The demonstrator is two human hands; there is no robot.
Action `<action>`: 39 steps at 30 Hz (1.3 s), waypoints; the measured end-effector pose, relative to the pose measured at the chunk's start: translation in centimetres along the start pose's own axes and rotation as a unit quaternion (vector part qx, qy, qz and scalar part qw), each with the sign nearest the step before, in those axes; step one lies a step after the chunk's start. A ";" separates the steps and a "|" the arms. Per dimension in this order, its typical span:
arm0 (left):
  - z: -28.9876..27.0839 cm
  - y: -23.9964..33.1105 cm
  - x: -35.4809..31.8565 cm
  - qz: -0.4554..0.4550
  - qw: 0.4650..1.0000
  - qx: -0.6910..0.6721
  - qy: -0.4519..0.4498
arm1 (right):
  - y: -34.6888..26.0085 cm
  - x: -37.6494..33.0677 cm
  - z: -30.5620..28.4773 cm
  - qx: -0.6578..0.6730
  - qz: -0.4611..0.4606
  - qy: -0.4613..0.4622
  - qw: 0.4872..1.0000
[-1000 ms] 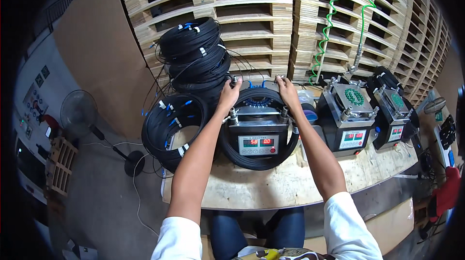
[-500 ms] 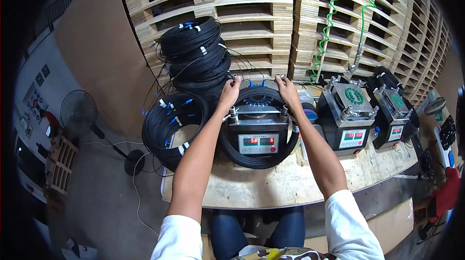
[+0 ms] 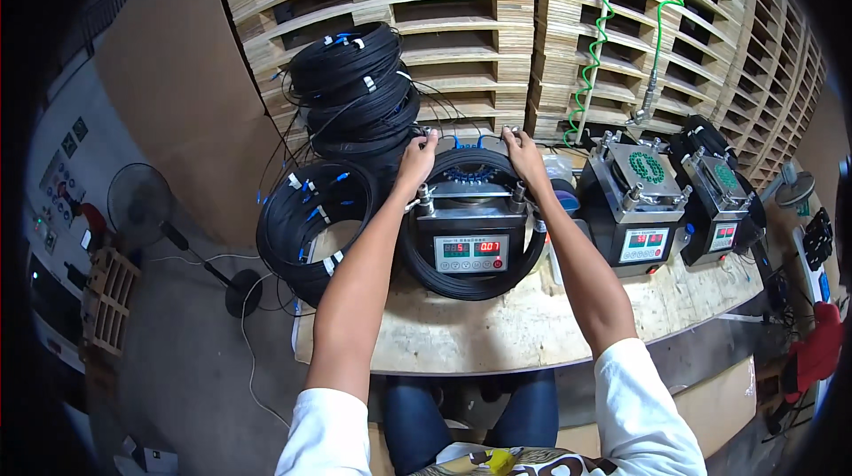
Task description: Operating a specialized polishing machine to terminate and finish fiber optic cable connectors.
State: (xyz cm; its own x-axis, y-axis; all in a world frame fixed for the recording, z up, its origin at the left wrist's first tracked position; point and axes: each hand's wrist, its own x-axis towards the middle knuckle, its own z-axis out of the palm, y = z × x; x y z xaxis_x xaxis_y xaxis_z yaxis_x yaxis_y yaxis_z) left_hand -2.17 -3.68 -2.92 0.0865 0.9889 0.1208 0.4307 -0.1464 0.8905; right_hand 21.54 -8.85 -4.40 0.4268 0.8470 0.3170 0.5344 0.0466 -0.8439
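Straight ahead stands a black polishing machine (image 3: 426, 241) with a metal top and a lit red and green digital display (image 3: 472, 253). A ring of dark blue connectors (image 3: 469, 174) sits on its top plate. Around the machine hangs a large coil of black cable (image 3: 475, 288). At the far left corner my left hand (image 3: 416, 159) is closed on a metal corner knob, mostly covered by the fingers. My right hand (image 3: 524, 159) grips the matching knob at the far right corner. Between the hands, blue plugs (image 3: 469, 143) with thin black leads stand behind the ring.
Left of the machine are an open stack of cable coils (image 3: 277, 241) and a taller coil stack (image 3: 355, 90). Two similar machines, one nearer (image 3: 637, 201) and one farther (image 3: 717, 201), stand to the right. Wooden pallets (image 3: 461, 10) rise behind; a fan (image 3: 142, 205) stands left.
The display on the middle machine shows different figures. Both hands stay at the far corners, with only a slight shift of the fingers. The whole view has moved a little.
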 end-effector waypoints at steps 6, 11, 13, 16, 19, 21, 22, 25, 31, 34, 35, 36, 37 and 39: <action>-0.4 -0.5 0.1 0.000 1.000 -0.006 -0.019 | -0.1 -0.1 0.2 -0.018 -0.001 -0.017 1.000; -0.1 0.0 -0.5 -0.005 1.000 -0.003 0.002 | 0.3 0.2 0.1 -0.008 -0.010 -0.014 1.000; -0.2 0.0 -0.6 0.025 1.000 -0.002 0.015 | 0.4 0.2 0.1 0.007 -0.016 -0.019 1.000; -0.3 -0.2 -0.5 0.038 0.999 -0.023 0.000 | 0.5 0.3 0.2 0.007 -0.007 -0.011 1.000; -0.2 -0.2 -0.2 0.035 0.999 -0.025 -0.001 | 0.6 0.5 0.2 -0.009 0.001 -0.017 1.000; -0.2 -0.4 0.0 0.024 1.000 -0.014 0.007 | 0.4 0.3 0.3 -0.013 0.000 -0.018 1.000; -0.2 -0.4 0.0 0.022 1.000 -0.017 -0.006 | 0.4 0.2 0.2 -0.019 0.001 -0.017 1.000; -0.1 -0.3 -0.2 0.016 0.999 -0.020 -0.022 | 0.3 0.1 -0.1 -0.033 0.003 -0.033 0.999; -0.2 -0.3 -0.1 -0.005 1.000 -0.008 -0.010 | 0.2 0.1 -0.1 -0.021 -0.004 -0.034 0.999; 0.0 -0.1 -0.3 0.004 1.000 -0.005 0.005 | 0.6 0.3 0.1 -0.001 -0.018 -0.016 1.000; -0.1 -0.2 -0.3 0.008 1.000 -0.005 0.013 | 0.7 0.3 0.2 0.000 -0.018 -0.015 1.000; -0.1 -0.2 -0.4 0.008 1.000 -0.005 0.013 | 0.7 0.2 0.2 -0.004 -0.019 -0.012 1.000; -0.3 -0.2 -0.3 0.010 1.000 -0.007 0.001 | 0.7 0.2 0.3 -0.008 -0.021 -0.008 1.000; -0.4 -0.1 -0.3 0.013 1.000 -0.008 -0.011 | 0.6 0.1 0.4 -0.009 -0.018 -0.006 1.000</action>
State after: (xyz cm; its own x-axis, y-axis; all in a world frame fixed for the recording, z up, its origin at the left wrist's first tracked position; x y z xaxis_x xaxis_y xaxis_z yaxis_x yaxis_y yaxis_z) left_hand -2.60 -3.98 -2.92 0.1182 0.9839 0.1342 0.4136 -0.1716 0.8941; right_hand 21.62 -8.51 -5.02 0.3983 0.8509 0.3425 0.5630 0.0680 -0.8237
